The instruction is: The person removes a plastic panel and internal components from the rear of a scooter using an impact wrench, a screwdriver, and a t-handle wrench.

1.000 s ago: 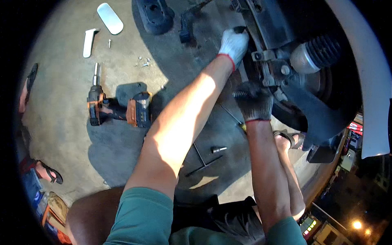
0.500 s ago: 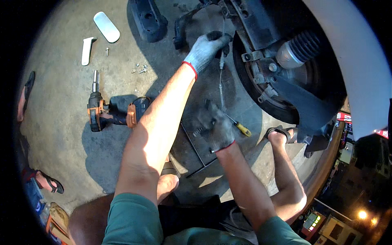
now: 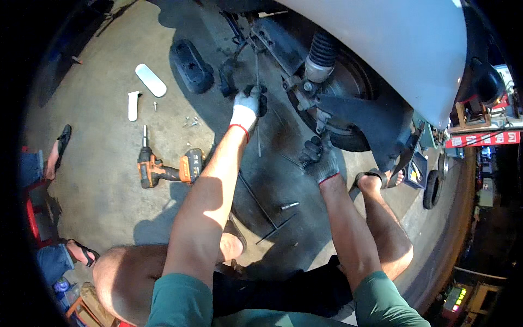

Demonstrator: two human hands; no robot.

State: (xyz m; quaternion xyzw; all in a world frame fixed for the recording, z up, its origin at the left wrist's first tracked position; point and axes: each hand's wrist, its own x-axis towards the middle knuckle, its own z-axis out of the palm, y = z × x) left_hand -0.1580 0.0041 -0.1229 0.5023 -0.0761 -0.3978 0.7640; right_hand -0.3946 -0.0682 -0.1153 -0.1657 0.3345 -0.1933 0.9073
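"Just left of the wheel (image 3: 348, 82), how was that thin cable (image 3: 257, 68) held?"

"Ran thru L hand (image 3: 248, 106), fingers wrapped round it. R hand (image 3: 323, 162) was nr the wheel, fingers curled; couldn't tell if they pinched anything."

"Handling?"

"Prob. light, springy-stiff, poss. greasy; best gripped mid-length, w/o kinking."
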